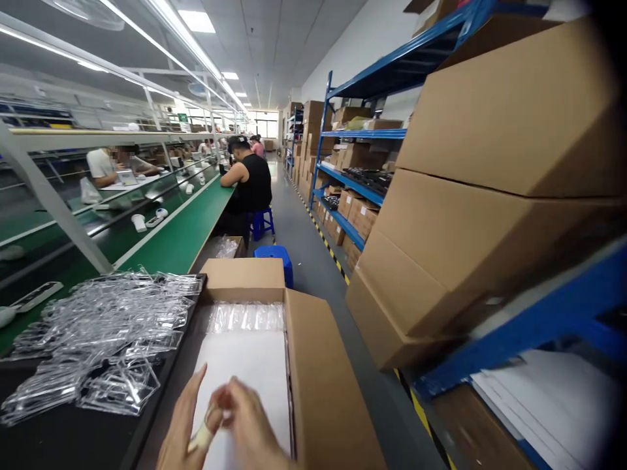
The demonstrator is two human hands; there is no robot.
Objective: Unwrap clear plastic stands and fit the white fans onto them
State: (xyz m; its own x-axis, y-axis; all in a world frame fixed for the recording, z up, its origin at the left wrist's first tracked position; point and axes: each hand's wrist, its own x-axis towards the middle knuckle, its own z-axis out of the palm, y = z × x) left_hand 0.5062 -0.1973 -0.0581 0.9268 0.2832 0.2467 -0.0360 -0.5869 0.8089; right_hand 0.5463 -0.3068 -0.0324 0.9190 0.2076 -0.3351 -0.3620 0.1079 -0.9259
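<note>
My left hand (183, 427) and my right hand (247, 418) meet at the bottom of the view, over an open cardboard box (323, 365). The right fingers pinch at a white wrap on a left finger (203, 436); the left thumb points up with fingers apart. Inside the box lie a white sheet (249, 365) and clear plastic packs (245, 318) behind it. A pile of clear plastic blister shells (102, 333) spreads over the dark worktop to the left of the box.
A green workbench (176, 241) runs away on the left, with people seated along it and blue stools (274, 256) in the aisle. Big cardboard cartons (470, 215) on blue shelving (529, 326) crowd the right. A grey aisle floor runs between.
</note>
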